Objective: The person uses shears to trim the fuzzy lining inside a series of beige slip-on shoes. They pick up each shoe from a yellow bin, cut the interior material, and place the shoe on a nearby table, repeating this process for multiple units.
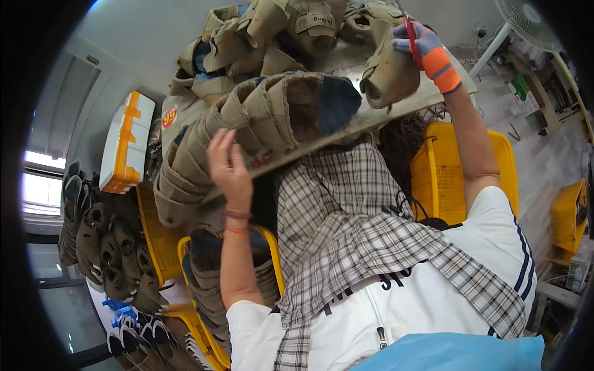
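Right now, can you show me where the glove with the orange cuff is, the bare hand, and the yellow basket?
gloved hand (427, 52), head view, on the glove's back.
bare hand (228, 164), head view, on its palm.
yellow basket (440, 173), head view, on its mesh side wall.

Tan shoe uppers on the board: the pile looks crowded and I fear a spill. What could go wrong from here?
1. The board looks tilted and the tan shoe uppers overhang its edge by the left hand; they may slide off toward the yellow crates.
2. The gloved right hand holds a red tool against one upper; a slip could mark it, or nick the bare left hand if that comes near.
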### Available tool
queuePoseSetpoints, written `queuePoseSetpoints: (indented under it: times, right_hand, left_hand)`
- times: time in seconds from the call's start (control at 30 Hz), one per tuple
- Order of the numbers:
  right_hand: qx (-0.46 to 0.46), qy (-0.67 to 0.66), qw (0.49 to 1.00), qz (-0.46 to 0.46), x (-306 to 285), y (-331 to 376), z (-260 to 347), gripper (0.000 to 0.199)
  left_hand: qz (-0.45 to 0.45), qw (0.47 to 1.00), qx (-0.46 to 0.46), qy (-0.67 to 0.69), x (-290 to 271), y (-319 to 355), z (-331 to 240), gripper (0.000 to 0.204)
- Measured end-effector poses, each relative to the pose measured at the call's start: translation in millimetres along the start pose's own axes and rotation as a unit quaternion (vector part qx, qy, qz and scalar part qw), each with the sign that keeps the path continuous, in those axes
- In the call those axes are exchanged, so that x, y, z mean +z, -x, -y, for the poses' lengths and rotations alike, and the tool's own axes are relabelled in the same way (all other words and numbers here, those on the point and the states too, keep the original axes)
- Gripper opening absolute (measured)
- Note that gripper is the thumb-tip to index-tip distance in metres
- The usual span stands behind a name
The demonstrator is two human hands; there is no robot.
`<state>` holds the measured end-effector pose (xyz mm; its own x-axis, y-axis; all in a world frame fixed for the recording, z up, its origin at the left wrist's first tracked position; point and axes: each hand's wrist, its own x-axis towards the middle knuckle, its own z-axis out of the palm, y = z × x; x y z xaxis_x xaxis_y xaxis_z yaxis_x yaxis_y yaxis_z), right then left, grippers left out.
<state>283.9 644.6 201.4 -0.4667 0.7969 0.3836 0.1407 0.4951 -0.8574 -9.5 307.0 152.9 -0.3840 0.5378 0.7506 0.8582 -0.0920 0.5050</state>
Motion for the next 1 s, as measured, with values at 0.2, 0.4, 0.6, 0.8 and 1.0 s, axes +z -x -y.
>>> queuePoseSetpoints:
  times: [0.2, 0.4, 0.6, 0.8, 1.0]
  right_hand:
    - [-0.072, -0.103, 0.979, 0.160, 65.2, 94.5, 92.5, 0.036]
    - [0.241, -0.307, 0.895, 0.214, 169.7, 167.2, 125.5, 0.029]
    - [0.113, 0.031, 0.932, 0.344, 195.2, 195.1, 41.6, 0.041]
    - [-0.229, 0.327, 0.844, 0.357, 208.1, 236.4, 38.1, 0.039]
    - [-0.341, 0.358, 0.794, 0.353, 228.0, 232.0, 61.6, 0.034]
  left_hand:
    - [0.204, 0.810, -0.260, 0.484, 31.7, 60.7, -93.7, 0.053]
    - [0.102, 0.769, -0.306, 0.552, -2.5, 140.6, -68.7, 0.042]
    - [-0.121, 0.509, -0.663, 0.536, -70.4, 235.1, 11.6, 0.043]
    - [-0.147, 0.346, -0.570, 0.731, -84.9, 303.5, 47.6, 0.044]
    - [-0.174, 0.411, -0.626, 0.639, -71.2, 308.0, 52.3, 0.045]
